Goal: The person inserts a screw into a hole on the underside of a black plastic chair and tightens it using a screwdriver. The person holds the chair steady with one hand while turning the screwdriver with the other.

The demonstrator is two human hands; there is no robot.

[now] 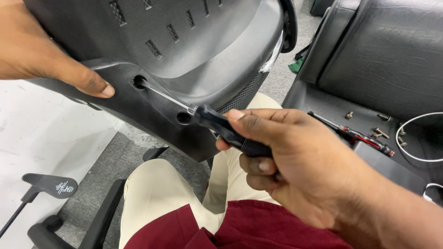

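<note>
While the screwdriver [221, 127] stands with its thin shaft sunk into a round hole in the black plastic chair back [175, 60], the right hand [295, 161] is clamped around its dark handle, just below that hole. The left hand [55, 64] presses flat on the shell's edge, fingers together, left of the hole. Should the tip sit crooked, it could likely slip and scar the plastic. The screw itself is hidden inside. Right of the chair back, a red-handled tool [364, 138] and loose bolts [380, 133] lie on a black seat [383, 60].

A slim black-handled screwdriver with a bare steel shaft [217, 123] slants up-left, its tip sunk in a round hole of the tilted black moulded-plastic chair back [184, 55].
</note>
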